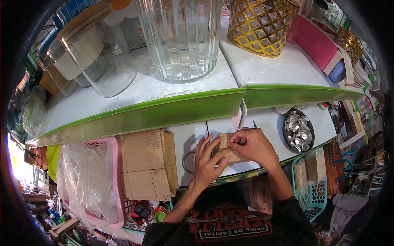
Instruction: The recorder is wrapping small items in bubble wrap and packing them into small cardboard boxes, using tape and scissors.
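A small brown cardboard piece (238, 157), apparently folded into a box, lies on the lower white shelf before me. My left hand (208, 161) is at its left side, fingers spread, with thumb and fingertips on the cardboard. With thumb and forefinger pinched together, my right hand (254, 147) grips at its top edge; whatever is between those fingertips is too small to make out. The dark tip of a thin pointed object (255, 124) sticks out behind my right knuckles. Partly covered by my left hand, a ring-shaped roll (185, 163) rests on the shelf.
Overhead juts the upper shelf's green edge strip (172, 113), below a ribbed glass jar (184, 40) and a gold-patterned glass vessel (261, 27). Stacked cardboard sheets (144, 166) and a pink basket (119, 184) with clear plastic stand left. At right are a black bowl (285, 135) of small metal molds (298, 129) and a teal basket (311, 203).
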Motion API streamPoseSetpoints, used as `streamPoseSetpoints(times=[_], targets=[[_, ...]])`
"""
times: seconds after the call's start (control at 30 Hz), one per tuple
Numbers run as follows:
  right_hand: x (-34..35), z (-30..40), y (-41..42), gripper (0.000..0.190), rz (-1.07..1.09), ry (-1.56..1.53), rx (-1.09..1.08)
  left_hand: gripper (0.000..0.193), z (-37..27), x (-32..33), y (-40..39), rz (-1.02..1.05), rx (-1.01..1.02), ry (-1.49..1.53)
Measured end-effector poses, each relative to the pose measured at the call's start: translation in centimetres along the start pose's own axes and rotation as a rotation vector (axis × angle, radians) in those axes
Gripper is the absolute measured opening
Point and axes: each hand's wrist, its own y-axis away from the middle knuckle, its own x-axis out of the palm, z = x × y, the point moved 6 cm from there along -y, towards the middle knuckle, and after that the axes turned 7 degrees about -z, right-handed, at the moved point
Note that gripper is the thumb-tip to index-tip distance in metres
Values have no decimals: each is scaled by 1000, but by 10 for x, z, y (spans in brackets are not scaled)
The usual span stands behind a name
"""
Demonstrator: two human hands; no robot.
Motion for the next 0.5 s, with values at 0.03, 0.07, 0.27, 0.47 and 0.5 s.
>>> streamPoseSetpoints(times=[0.03,0.07,0.27,0.47,0.5], targets=[[0,2,-1,13,8,27,8,21,0,0,-1,-2,-2,-1],[-1,3,-2,13,15,55,16,21,0,-1,-1,-4,-2,-1],[-9,5,-8,33,-53,88,-49,20,-2,1,1,-9,-24,6],[-8,-7,-15,34,46,46,44,23,-2,3,3,-20,-49,21],[-8,-8,-16,34,53,45,38,24,-3,3,3,-18,-55,27]])
